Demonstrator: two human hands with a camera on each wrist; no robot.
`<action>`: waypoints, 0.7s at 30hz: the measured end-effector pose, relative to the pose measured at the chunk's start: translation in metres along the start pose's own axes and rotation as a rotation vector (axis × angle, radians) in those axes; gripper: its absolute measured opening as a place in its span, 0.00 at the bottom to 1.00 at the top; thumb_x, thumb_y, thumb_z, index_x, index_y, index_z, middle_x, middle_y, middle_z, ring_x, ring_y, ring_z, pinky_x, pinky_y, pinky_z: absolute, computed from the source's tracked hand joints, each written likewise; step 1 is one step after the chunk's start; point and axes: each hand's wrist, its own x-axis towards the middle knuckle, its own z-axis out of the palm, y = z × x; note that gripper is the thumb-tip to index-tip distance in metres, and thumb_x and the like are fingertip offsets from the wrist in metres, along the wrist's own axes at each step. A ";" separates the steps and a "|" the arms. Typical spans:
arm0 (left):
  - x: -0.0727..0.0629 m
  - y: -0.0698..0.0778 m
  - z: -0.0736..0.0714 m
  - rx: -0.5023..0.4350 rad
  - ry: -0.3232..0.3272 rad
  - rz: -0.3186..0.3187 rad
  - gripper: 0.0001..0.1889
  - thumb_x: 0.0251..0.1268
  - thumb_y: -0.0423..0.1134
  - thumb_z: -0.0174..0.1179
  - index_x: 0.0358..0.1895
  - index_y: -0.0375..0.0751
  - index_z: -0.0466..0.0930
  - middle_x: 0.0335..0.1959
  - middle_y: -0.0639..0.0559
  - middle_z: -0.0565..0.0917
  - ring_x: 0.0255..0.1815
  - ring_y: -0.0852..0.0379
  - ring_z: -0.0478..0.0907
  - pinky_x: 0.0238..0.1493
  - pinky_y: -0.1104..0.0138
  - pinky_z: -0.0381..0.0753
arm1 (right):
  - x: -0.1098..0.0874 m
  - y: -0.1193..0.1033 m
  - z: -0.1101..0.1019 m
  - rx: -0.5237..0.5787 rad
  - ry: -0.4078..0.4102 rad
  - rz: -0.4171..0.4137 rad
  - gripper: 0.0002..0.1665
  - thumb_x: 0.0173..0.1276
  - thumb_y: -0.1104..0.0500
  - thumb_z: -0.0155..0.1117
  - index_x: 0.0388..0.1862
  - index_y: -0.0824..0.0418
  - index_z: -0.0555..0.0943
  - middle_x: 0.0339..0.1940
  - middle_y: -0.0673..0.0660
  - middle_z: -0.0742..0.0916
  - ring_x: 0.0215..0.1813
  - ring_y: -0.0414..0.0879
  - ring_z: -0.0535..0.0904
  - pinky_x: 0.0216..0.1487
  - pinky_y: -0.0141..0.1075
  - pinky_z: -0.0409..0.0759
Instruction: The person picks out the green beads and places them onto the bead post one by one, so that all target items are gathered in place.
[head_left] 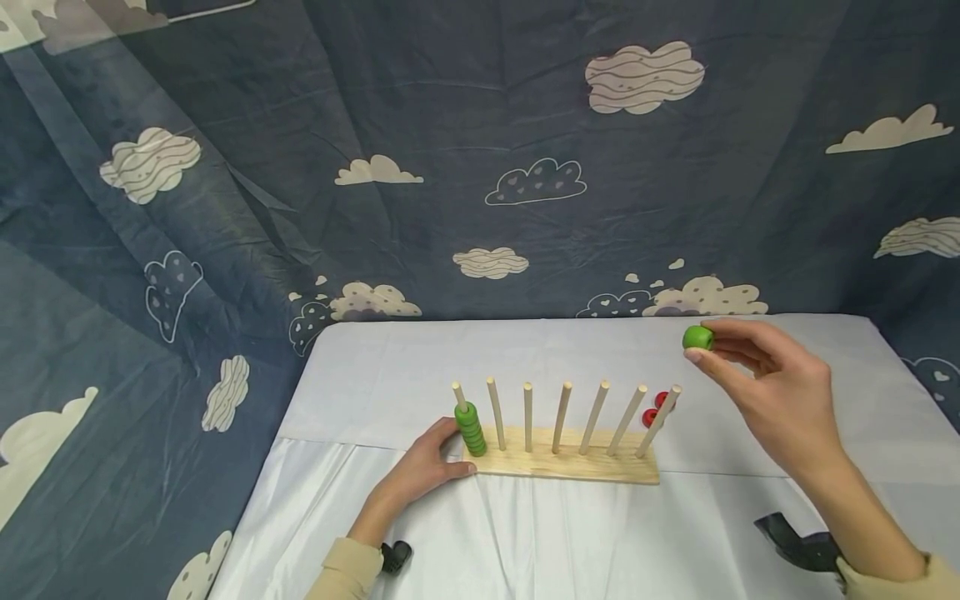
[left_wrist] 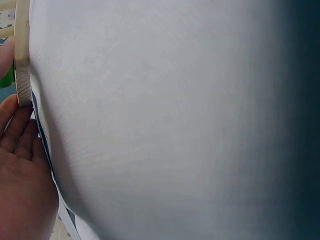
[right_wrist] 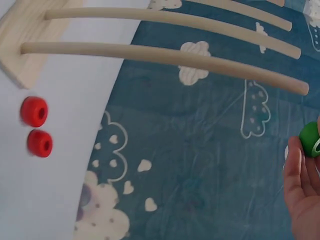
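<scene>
A wooden peg board [head_left: 570, 468] with several upright pegs rests on the white cloth. On its leftmost peg is a stack of green beads [head_left: 471, 432]. My left hand [head_left: 422, 468] holds the board's left end, thumb at the front edge and fingers behind; the left wrist view shows fingertips against the end grain. My right hand [head_left: 787, 396] pinches a green bead [head_left: 698, 337] between thumb and fingers, raised above and to the right of the rightmost peg [head_left: 660, 421]. In the right wrist view this bead [right_wrist: 310, 139] is partly cut off.
Two red beads [right_wrist: 34, 111] lie on the white cloth [head_left: 390, 375] just behind the board's right end. A dark blue curtain [head_left: 450, 108] with cloud prints hangs behind and at the left. Black wrist straps [head_left: 798, 543] show near both sleeves.
</scene>
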 end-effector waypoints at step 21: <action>0.000 -0.001 -0.001 0.017 0.001 -0.002 0.37 0.56 0.51 0.71 0.70 0.49 0.69 0.68 0.55 0.71 0.74 0.51 0.59 0.73 0.52 0.57 | 0.019 -0.029 0.031 0.219 -0.093 -0.121 0.31 0.50 0.79 0.73 0.56 0.65 0.83 0.48 0.56 0.83 0.45 0.41 0.81 0.52 0.25 0.78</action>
